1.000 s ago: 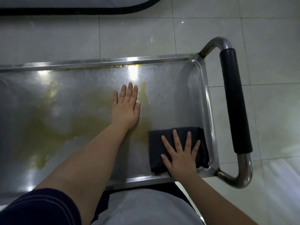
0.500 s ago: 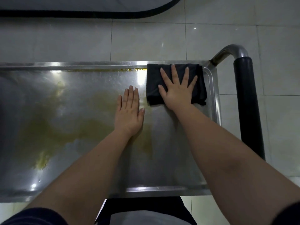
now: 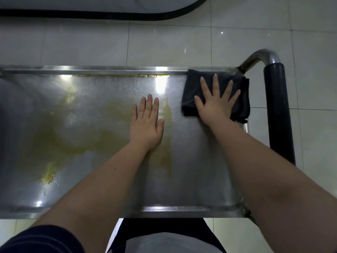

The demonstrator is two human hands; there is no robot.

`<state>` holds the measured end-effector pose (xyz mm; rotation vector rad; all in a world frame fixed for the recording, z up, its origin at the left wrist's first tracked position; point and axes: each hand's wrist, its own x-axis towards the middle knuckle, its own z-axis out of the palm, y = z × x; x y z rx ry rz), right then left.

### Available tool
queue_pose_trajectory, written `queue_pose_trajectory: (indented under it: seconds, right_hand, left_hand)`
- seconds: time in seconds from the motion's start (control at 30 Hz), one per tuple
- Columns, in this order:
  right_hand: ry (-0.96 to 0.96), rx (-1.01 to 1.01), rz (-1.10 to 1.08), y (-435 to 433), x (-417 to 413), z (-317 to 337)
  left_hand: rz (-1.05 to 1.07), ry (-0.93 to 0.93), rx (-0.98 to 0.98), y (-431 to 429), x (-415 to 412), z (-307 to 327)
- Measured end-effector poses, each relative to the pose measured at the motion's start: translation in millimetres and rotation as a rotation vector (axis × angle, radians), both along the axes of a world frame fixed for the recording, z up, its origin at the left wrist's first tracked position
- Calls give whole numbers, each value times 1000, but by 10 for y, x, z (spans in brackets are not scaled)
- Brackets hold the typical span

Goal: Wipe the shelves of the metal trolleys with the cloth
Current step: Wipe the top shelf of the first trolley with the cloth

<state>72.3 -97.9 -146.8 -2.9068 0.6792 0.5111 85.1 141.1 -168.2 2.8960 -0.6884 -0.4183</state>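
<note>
My right grip (image 3: 217, 105) lies flat and open on the cloth (image 3: 190, 84), fingers (image 3: 216, 84) spread and straight, pressing it down rather than clutching it. The cloth sits under that palm in the far corner of the trolley shelf (image 3: 197, 161), its far edge against the rim and its outer edge riding up over the side rim towards the padded handle (image 3: 279, 114) just beyond my little finger. My left grip (image 3: 146, 123) is also open, palm down on bare metal just beside the right one, bracing.

The cloth is dark, folded and soft. I judge it light and limp, so it will bunch or unfold if I push from one edge. A flat palm over its middle with the fingers fanned out should carry the whole pad along. The steel looks slick and glossy, so the cloth should slide easily, but I expect my bracing palm could slip too.

The yellowish smear (image 3: 73, 141) spreads outward from my left grip and partly under it, with a thin line along the far rim. That side looks not yet wiped. The strip nearer me, under my right forearm, looks cleaner. Dragging the pad through the wet patch will likely soak it, so I would refold it to a fresh face.
</note>
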Motion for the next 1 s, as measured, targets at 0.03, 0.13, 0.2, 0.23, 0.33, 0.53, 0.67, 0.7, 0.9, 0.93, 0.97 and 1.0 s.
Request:
queue_pose_trajectory:
  seconds: [0.03, 0.13, 0.2, 0.23, 0.33, 0.53, 0.67, 0.7, 0.9, 0.93, 0.97, 1.0]
  right_hand:
    - [-11, 12, 44, 141, 40, -3]
    - [-40, 35, 176, 457, 99, -13]
    - [-37, 49, 179, 478, 101, 1]
    - [-31, 51, 182, 436, 84, 16]
    - [7, 36, 135, 138, -73, 40]
    - [51, -30, 41, -211, -552, 76]
    - [51, 5, 173, 16, -912, 55]
    - [39, 12, 199, 93, -1057, 52]
    - [-11, 71, 254, 768, -2111, 30]
    - [-8, 77, 266, 886, -2264, 31]
    - [1, 78, 281, 1001, -2389, 33]
    - [11, 77, 298, 1106, -2480, 40]
  left_hand:
    - [16, -1, -4, 2, -11, 5]
    - [111, -30, 21, 19, -45, 6]
    - [150, -35, 38, 22, -52, 11]
    - [150, -31, 44, 21, -56, 15]
    - [123, -7, 62, 11, -47, 45]
    - [110, 78, -27, 98, 10, 140]
    - [151, 24, -82, 399, 151, 200]
    - [164, 9, -41, 475, 192, 210]
    - [83, 28, 77, 617, 260, 287]
    - [63, 42, 85, 626, 249, 289]
    - [52, 51, 89, 634, 239, 291]
    - [45, 55, 93, 649, 235, 287]
